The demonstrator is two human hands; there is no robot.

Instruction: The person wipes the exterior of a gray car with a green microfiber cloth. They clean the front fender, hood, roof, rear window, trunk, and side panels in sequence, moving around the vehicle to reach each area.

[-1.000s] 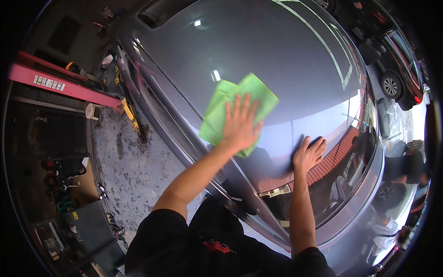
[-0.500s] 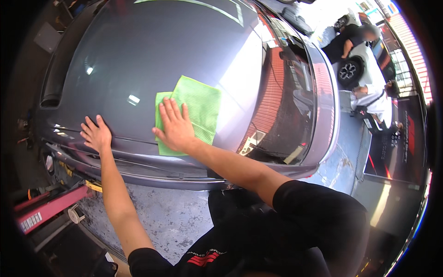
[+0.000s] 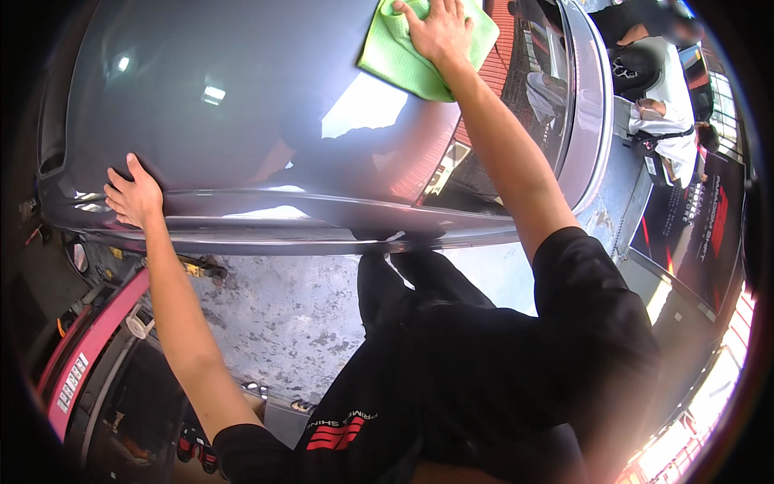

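A lime-green microfibre cloth (image 3: 435,60) lies folded on the dark grey car's broad, glossy top panel (image 3: 218,137), at its far right beside the sloping window. My right hand (image 3: 442,34) presses on the cloth from above, arm stretched out and thumb to the left. Cloth is bunched up beside the thumb, and the fingertips come close to the picture's top edge. At the panel's near left my left hand (image 3: 137,198) rests on the paint with its fingers spread, holding nothing.
The car's sloping window (image 3: 516,89) carries red reflections. Below left is a red lift arm (image 3: 97,347). Worn grey floor (image 3: 274,323) shows between it and my legs. Beyond the car, a person in white (image 3: 665,133) and another in black (image 3: 641,24) are near a white car.
My right hand and the cloth have slid away from me and to the right, towards the window. My left hand stays on the panel, and the view has shifted.
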